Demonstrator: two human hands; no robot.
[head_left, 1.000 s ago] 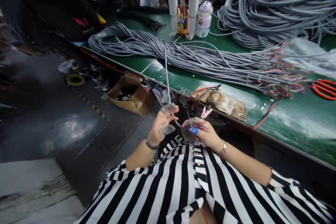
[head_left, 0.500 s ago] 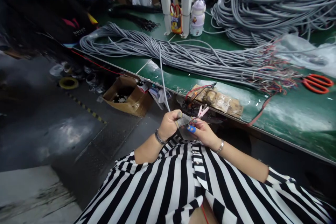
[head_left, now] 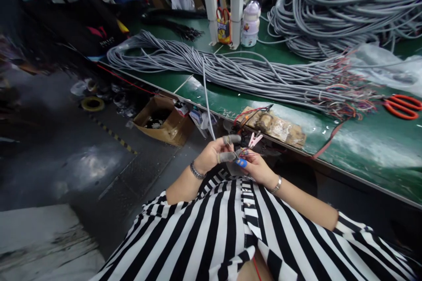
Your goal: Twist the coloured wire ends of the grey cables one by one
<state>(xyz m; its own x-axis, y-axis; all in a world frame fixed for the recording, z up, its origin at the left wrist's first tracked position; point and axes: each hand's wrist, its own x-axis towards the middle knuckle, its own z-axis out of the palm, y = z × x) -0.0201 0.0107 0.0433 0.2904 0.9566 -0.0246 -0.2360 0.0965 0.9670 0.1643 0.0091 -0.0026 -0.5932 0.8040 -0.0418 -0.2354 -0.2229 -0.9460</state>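
Seated at a green bench (head_left: 362, 153), a person in a striped top worked the stripped end of a grey cable (head_left: 207, 96), which ran down from the bench at twelve o'clock to the two hands held close together above the lap. The right hand (head_left: 259, 169) was closed on the cable's end, where the coloured wires (head_left: 244, 152) fanned out just beside a pink clip (head_left: 254, 139) at one o'clock. Half a second earlier the left hand (head_left: 209, 160) had been balled tight against the right over those wires. Now its capped forefinger (head_left: 231, 139) had lifted clear toward twelve o'clock, while the capped thumb (head_left: 226, 156) reached toward three o'clock to the wire ends. Whether the rest of that hand still pinched the cable could not be told. The opening looked like a change of hold on the same end, not a release, since the cable had not left the hands. A bundle of grey cables (head_left: 250, 74) lay across the bench at twelve o'clock, orange scissors (head_left: 404, 106) at two o'clock, and a cardboard box (head_left: 163, 120) on the floor at ten o'clock
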